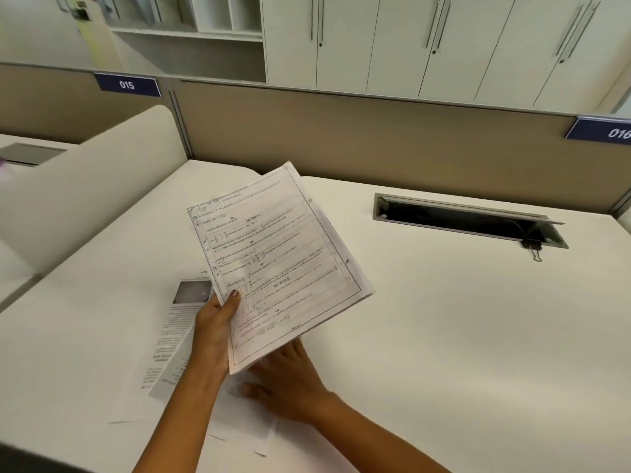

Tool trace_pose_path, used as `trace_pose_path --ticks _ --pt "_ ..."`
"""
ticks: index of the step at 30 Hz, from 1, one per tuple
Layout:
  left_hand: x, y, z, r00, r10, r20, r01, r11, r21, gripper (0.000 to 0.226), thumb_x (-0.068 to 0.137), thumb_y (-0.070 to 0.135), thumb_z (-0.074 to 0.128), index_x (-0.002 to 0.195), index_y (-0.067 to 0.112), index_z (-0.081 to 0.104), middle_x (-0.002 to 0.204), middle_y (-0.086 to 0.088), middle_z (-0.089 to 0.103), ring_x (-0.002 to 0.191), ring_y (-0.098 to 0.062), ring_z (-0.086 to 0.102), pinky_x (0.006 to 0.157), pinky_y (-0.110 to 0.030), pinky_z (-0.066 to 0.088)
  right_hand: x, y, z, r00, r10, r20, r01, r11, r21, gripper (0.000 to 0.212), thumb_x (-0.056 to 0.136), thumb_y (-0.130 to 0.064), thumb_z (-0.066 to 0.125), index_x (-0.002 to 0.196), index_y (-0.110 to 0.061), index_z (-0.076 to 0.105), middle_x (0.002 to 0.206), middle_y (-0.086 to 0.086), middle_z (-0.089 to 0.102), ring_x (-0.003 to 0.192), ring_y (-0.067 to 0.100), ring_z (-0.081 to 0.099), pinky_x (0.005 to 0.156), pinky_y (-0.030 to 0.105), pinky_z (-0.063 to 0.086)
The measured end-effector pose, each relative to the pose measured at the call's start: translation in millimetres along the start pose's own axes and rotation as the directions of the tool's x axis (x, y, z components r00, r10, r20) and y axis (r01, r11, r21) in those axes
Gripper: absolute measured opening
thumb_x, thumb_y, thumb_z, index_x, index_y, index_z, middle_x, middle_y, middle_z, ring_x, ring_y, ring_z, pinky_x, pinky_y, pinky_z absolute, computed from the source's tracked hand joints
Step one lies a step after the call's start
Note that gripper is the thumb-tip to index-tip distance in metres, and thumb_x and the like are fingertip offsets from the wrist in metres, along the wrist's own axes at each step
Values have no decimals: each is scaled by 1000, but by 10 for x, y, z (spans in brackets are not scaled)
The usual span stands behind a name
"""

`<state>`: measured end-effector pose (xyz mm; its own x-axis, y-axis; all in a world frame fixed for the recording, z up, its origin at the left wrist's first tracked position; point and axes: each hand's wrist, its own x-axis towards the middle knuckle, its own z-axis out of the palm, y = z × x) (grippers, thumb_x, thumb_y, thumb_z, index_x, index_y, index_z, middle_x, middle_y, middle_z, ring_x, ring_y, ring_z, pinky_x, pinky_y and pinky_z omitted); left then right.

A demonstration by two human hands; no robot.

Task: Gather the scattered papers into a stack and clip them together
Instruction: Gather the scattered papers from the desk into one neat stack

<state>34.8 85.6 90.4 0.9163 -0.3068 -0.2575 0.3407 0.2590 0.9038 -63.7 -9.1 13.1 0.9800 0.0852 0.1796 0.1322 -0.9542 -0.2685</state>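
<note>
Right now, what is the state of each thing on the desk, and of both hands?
Held papers: lifted off the desk, gripped by the left hand.
Loose papers: lying on the desk, not gathered.
Right hand: flat, resting on a loose sheet.
Binder clip: lying on the desk, unused.
Cable hatch: open.
</note>
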Motion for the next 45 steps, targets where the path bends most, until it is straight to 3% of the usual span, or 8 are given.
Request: trace_pose_path --ticks 6,16,20,23,26,29,40,45 --pt "-5 46 -289 999 6 -34 -4 999 35 22 93 16 56 113 15 64 106 -8 72 85 -24 71 65 -36 60 -231 507 -142 987 91 129 -72 987 -145 60 88 -71 11 142 -48 23 156 -5 27 146 32 13 111 66 1" --pt "19 67 -475 998 -30 -62 31 999 15 23 93 20 55 115 17 64 103 -7 72 76 -23 71 59 -38 60 -884 1380 -841 900 304 313 -327 945 24 59 76 -78 33 133 -65 23 154 -27 2 142 16 -19 110 61 -15" --pt "28 33 -450 998 -48 -46 48 999 13 20 94 19 55 111 18 65 97 -5 72 70 -19 72 54 -34 59 -963 1454 -972 858 482 175 -510 838 194 33 84 -32 66 112 -47 62 144 -21 41 144 15 16 116 54 0" --pt "56 5 -409 995 -93 -25 93 996 -19 19 93 19 55 109 19 65 98 -5 72 69 -18 72 53 -33 59 -963 1291 -912 647 726 -233 -709 685 165 32 79 -16 70 108 -28 68 128 1 61 124 31 49 103 49 32" --pt "69 -6 -345 992 -122 -15 121 992 -40 18 94 18 54 107 19 65 93 -4 73 67 -18 72 50 -32 58 -920 1053 -859 346 926 -149 -932 357 53 62 77 -49 69 127 -18 47 130 12 46 116 32 45 95 43 38" --pt "78 -11 -274 990 -141 -6 141 989 -55 15 94 17 52 102 19 65 80 0 75 62 -16 72 45 -28 56 -849 950 -855 211 973 -95 -976 215 33 71 73 -56 70 117 -7 42 121 16 48 109 32 49 90 39 41" --pt "90 -49 -156 975 -221 22 222 964 -146 15 95 14 52 103 14 64 75 1 75 63 -12 71 49 -25 56 -612 911 -990 31 999 42 -979 22 201 69 74 -31 79 122 -6 35 129 19 37 116 38 44 92 43 44" --pt "81 -28 -143 970 -243 23 242 943 -227 18 96 15 49 108 12 62 73 2 75 62 -9 70 49 -21 56 -646 926 -975 131 991 16 -915 115 388 59 79 -10 72 122 -2 33 119 20 55 101 38 61 83 41 52"
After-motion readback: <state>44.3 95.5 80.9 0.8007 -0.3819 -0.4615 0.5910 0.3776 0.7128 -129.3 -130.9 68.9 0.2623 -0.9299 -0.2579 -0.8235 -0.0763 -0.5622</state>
